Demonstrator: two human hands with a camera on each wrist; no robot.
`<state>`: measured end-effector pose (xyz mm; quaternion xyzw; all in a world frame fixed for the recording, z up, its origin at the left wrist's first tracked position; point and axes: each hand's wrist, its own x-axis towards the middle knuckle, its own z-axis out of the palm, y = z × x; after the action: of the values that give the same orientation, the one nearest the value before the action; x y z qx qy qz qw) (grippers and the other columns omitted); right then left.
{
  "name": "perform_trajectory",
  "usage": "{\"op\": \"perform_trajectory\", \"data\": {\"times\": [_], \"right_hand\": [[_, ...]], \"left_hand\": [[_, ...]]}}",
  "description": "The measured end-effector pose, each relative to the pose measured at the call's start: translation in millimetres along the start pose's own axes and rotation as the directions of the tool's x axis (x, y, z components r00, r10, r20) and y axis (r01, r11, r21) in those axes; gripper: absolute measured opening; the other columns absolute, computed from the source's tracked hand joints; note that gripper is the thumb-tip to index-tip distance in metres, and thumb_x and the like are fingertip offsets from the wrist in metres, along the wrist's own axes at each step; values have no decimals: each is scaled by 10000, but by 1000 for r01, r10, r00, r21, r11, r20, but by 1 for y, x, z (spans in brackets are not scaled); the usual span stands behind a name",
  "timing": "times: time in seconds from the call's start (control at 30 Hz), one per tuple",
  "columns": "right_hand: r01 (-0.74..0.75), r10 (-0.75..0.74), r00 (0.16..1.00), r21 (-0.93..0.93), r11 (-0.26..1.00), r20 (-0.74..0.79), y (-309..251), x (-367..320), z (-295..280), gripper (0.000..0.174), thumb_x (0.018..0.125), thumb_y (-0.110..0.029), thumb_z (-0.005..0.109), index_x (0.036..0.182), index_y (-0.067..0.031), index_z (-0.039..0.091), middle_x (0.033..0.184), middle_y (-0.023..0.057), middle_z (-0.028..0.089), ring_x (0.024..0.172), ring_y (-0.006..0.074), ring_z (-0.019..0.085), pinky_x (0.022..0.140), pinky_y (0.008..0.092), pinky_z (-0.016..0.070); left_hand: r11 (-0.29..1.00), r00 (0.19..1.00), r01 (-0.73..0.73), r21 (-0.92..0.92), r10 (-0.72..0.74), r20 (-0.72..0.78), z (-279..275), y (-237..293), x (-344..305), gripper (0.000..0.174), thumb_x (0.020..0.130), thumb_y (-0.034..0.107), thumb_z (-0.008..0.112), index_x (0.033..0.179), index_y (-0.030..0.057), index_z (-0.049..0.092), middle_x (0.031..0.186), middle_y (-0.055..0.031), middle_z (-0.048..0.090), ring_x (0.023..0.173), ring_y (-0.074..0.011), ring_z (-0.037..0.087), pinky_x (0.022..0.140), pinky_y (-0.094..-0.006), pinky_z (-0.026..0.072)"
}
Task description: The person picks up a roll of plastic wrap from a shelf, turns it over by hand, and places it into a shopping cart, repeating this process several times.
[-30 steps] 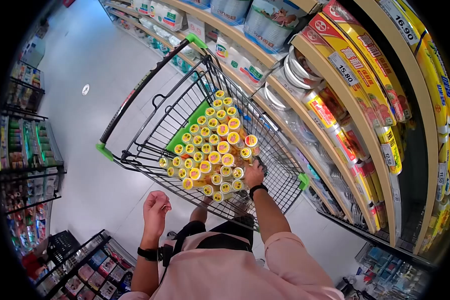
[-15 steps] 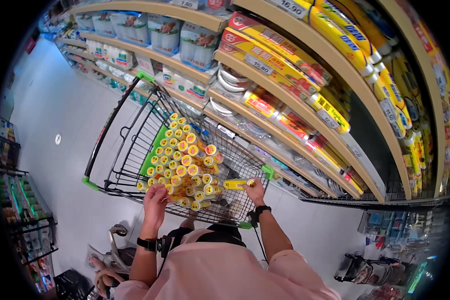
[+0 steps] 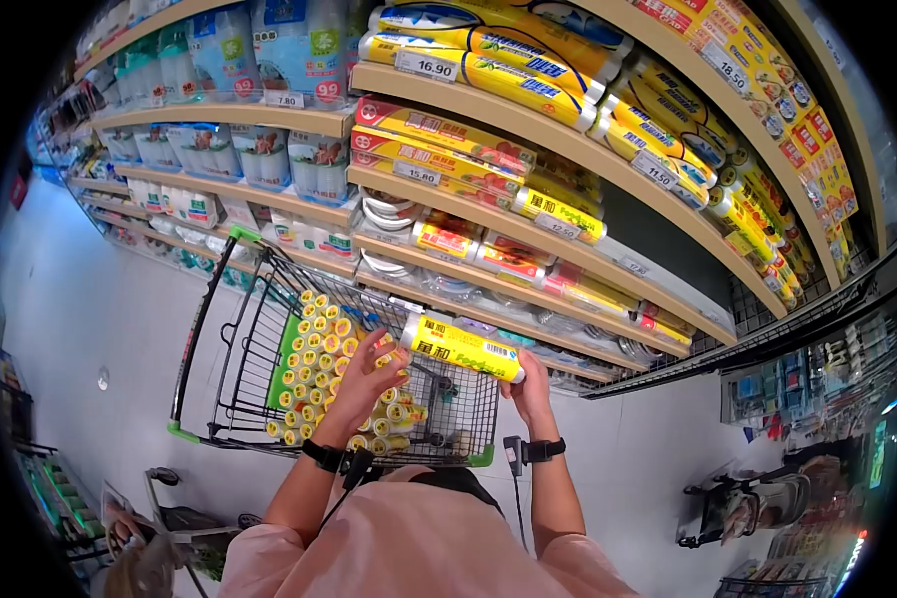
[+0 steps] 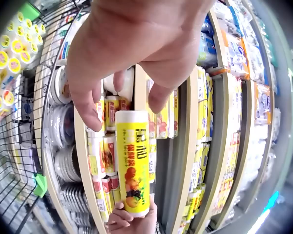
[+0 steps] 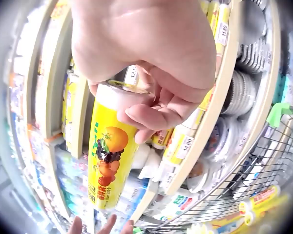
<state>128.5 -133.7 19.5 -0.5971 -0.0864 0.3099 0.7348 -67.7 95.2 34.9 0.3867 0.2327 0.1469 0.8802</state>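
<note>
My right hand (image 3: 530, 391) grips one end of a yellow roll of food bags (image 3: 465, 349), held up over the shopping cart. Orange fruit and dark berries are printed on its wrapper, with a white band at the end. In the right wrist view, the fingers (image 5: 158, 114) curl round that band. My left hand (image 3: 369, 374) is at the roll's other end, thumb and fingers spread apart. Seen from the left wrist, those fingers (image 4: 90, 117) hover around the near end with a gap. Many similar rolls (image 3: 314, 364) stand packed in the cart, several lying on their sides.
The black wire cart (image 3: 191, 349) with green corners stands against the shelving. Shelves (image 3: 568, 254) hold boxes, yellow rolls, white bowls and blue packs with price tags. A stroller (image 3: 767, 503) is at the right, with another wheeled frame (image 3: 174, 508) at lower left.
My right hand has lifted a roll from the cart and turned it lengthwise before me. The left hand has risen to its other end. The view has swung toward the shelves.
</note>
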Motion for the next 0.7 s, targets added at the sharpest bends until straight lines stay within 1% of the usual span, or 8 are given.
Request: {"op": "perform_trajectory", "data": {"times": [0.23, 0.27, 0.37, 0.4, 0.5, 0.53, 0.63, 0.7], "right_hand": [[-9, -3, 991, 91, 996, 131, -31, -18, 13, 360, 1031, -358, 429, 1014, -20, 552, 716, 105, 630, 531, 147, 551, 502, 274, 458], [-53, 30, 982, 118, 992, 187, -29, -17, 5, 386, 1038, -353, 424, 1158, -6, 543, 896, 114, 644, 658, 149, 591, 589, 282, 500], [125, -144, 977, 125, 984, 155, -48, -29, 25, 501, 1010, -395, 484, 1355, -32, 461, 1147, 135, 598, 885, 189, 628, 700, 330, 529], [198, -223, 944, 124, 972, 244, -55, -32, 26, 564, 976, -239, 581, 1462, -66, 354, 1310, 119, 499, 1016, 198, 602, 748, 333, 542], [345, -303, 908, -107, 932, 290, -78, -36, 43, 581, 926, -84, 626, 1448, -53, 372, 1251, 115, 541, 971, 182, 611, 748, 304, 539], [309, -273, 919, -89, 947, 283, -80, -33, 41, 565, 904, 1, 620, 1424, -41, 405, 1204, 108, 573, 920, 163, 616, 713, 275, 535], [295, -265, 938, -115, 948, 225, -88, -27, 44, 488, 912, -55, 640, 1369, -33, 470, 1123, 116, 614, 752, 130, 618, 624, 256, 520], [273, -260, 956, -89, 958, 135, -91, -25, 51, 388, 939, -114, 633, 1298, -29, 515, 958, 90, 656, 663, 113, 592, 563, 243, 478]], "left_hand": [[994, 971, -108, -15, 109, 211, 15, 18, 7, 532, 906, -13, 621, 1393, 92, 433, 1332, -144, 460, 1113, -240, 603, 872, -350, 595], [994, 974, -105, -29, 108, 200, 15, 19, 8, 489, 912, 0, 619, 1364, 87, 456, 1295, -142, 493, 1091, -237, 615, 850, -347, 602], [994, 988, -58, -89, 70, 140, 20, 30, 9, 326, 946, 85, 604, 1255, 66, 502, 1133, -126, 588, 978, -228, 660, 757, -324, 620], [993, 992, -38, -112, 51, 115, 21, 34, 9, 276, 960, 121, 597, 1216, 58, 514, 1072, -119, 618, 932, -225, 677, 723, -314, 625], [1000, 995, -28, -10, 28, 93, 23, 45, 11, 266, 988, 270, 569, 1124, 47, 524, 953, -106, 647, 788, -214, 697, 632, -286, 618], [998, 998, -36, 60, 32, 59, 29, 53, 9, 376, 1000, 393, 519, 1112, 34, 510, 949, -118, 652, 677, -203, 689, 571, -273, 599], [997, 991, 52, 61, -59, 117, 27, 68, 10, 447, 1002, 459, 479, 1138, 33, 491, 935, -124, 654, 625, -194, 678, 551, -270, 584], [998, 993, 19, 59, -26, 117, 29, 72, 9, 474, 999, 470, 474, 1195, 38, 460, 847, -110, 636, 588, -194, 664, 529, -281, 562]]}}
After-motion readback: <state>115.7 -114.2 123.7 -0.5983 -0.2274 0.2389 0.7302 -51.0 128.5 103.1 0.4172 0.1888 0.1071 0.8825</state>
